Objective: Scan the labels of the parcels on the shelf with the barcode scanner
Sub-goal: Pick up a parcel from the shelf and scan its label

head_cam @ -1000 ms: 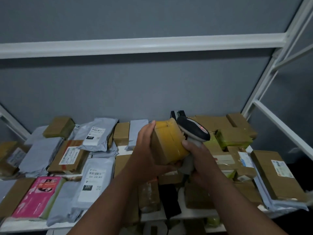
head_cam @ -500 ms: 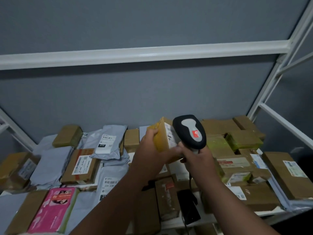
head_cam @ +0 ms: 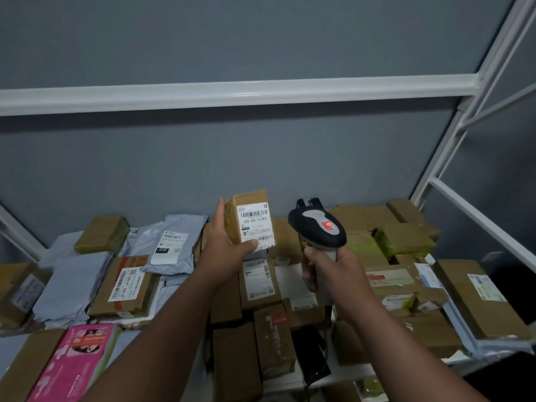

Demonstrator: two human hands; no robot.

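Parcel (head_cam: pixel 251 220) turned, label (head_cam: pixel 255 223) now facing.

We see a small brown cardboard parcel (head_cam: pixel 251 220) held upright above the heap, its white barcode label (head_cam: pixel 255 224) turned toward us; just to its right the black-and-grey barcode scanner (head_cam: pixel 317 229) stands on its handle, its head angled toward the far wall.

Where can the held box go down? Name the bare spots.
Bare white shelf shows only at the front edge, between the tall brown box and the black cable. The left grey mailers and right cartons are crowded.
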